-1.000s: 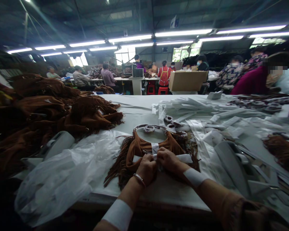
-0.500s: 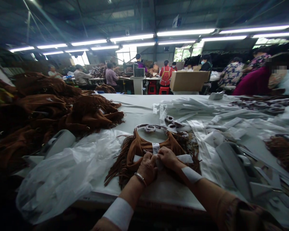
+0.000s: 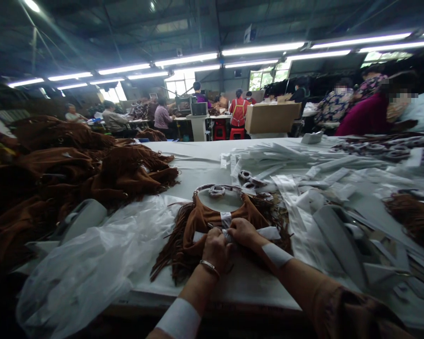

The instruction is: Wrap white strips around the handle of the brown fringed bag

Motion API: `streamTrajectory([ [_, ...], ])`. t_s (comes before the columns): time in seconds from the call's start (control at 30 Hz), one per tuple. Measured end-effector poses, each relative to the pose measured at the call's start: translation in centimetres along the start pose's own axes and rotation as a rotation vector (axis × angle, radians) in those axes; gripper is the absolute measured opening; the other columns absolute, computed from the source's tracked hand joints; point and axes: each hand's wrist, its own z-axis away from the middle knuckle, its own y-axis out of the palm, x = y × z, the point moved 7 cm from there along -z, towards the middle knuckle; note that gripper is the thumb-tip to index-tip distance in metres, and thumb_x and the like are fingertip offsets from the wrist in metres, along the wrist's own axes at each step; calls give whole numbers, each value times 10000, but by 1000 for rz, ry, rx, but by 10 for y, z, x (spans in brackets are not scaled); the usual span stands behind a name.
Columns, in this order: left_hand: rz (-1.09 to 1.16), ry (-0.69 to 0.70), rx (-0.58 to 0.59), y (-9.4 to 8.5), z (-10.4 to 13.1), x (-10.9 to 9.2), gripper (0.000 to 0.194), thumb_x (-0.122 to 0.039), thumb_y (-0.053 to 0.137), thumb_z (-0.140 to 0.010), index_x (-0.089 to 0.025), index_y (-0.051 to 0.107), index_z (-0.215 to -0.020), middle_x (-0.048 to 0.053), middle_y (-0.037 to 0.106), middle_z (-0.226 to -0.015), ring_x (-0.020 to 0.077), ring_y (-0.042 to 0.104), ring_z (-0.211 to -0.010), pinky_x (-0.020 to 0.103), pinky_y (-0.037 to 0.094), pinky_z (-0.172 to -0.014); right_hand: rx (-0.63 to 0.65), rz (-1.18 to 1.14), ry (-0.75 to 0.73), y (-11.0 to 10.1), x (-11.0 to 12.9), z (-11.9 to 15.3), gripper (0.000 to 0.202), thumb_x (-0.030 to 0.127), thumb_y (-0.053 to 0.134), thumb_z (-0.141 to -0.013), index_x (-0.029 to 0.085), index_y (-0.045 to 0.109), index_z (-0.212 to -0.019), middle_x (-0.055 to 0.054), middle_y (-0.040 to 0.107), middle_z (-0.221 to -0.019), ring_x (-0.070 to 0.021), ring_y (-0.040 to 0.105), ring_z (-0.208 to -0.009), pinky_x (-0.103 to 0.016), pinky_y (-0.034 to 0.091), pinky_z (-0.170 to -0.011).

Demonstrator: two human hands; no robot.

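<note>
A brown fringed handbag lies on the white table in front of me, its wrapped handle arching away. White strips show on it: an upright strip at the middle and a sideways strip at the right. My left hand is closed at the bag's near middle, fingers pinching the white strip there. Close beside it, my right hand also pinches this strip. Both sets of fingertips are partly hidden. Brown fringe spreads out at the bag's sides.
Brown bags are heaped at the left. A crumpled clear plastic bag hangs over the table's front edge. Grey tape dispensers stand on either side. White strips cover the right. Several people sit beyond.
The whole view has shifted slightly, so things sit a little further left. Both hands stay together at the bag's middle, with small finger movements at the white strip.
</note>
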Motion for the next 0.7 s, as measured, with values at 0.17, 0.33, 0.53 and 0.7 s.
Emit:
streamTrajectory([
  [0.17, -3, 74, 2, 3, 1, 0, 274, -228, 616, -854, -211, 669, -1122, 75, 538, -978, 233, 513, -920, 372, 471, -824, 3, 30, 23, 0, 0, -2, 133, 304, 670, -830, 188, 727, -799, -76, 721, -868, -219, 657, -841, -278, 426, -706],
  [0.33, -89, 138, 47, 6, -1, -4, 142, -264, 606, -868, -184, 721, -896, 81, 559, -912, 242, 499, -907, 366, 443, -799, -23, 95, 13, -3, 1, -4, 106, 233, 642, -852, 150, 707, -844, -128, 698, -932, -246, 650, -896, -295, 436, -741],
  [0.53, -96, 136, 40, 0, 0, -8, 83, -215, 645, -821, -214, 710, -874, 62, 553, -930, 233, 501, -913, 366, 446, -820, -115, 155, -71, -43, -3, 17, 88, 176, 587, -871, 156, 672, -862, -112, 657, -963, -228, 628, -906, -294, 437, -793],
  [0.7, -80, 111, 49, -2, 0, -11, 94, -142, 662, -782, -208, 695, -840, 57, 551, -931, 227, 512, -932, 360, 453, -837, -243, 169, -110, -106, -40, 61, 157, 203, 539, -897, 181, 655, -793, -72, 645, -874, -196, 616, -820, -278, 438, -765],
])
